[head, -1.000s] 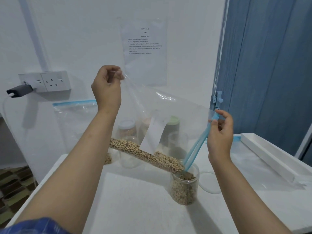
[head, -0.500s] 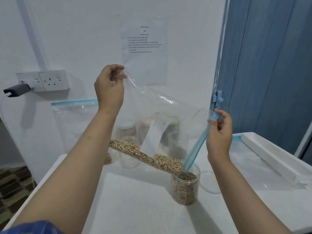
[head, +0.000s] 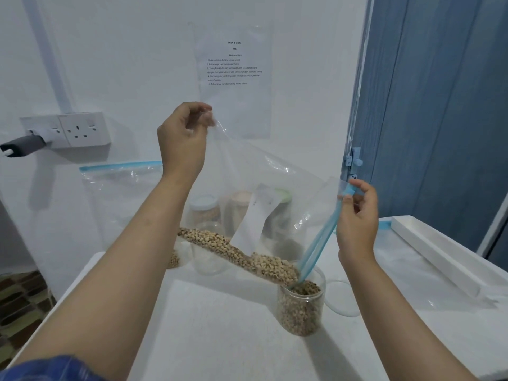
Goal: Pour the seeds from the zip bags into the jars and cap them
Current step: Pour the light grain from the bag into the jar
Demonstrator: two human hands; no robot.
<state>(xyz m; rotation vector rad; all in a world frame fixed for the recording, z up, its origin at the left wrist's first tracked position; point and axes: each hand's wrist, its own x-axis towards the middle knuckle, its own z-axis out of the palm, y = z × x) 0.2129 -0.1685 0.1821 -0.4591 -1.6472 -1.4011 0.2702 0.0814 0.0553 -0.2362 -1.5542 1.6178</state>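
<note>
Seeds have slid further down the zip bag into the jar, now nearly full. The left hand grip pinches the raised far corner, the right hand pinches the blue zip edge; a little pouring remains.

The clear zip bag has a light blue zipper strip and holds tan seeds. The bench is white, the door blue, the floor tiles brown-patterned.

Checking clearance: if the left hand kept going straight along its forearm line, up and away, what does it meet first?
Probably the paper sheet taped to the wall; nothing else shows between it and the left hand, though depth is unclear. Its grip pinches the zip bag corner.
</note>
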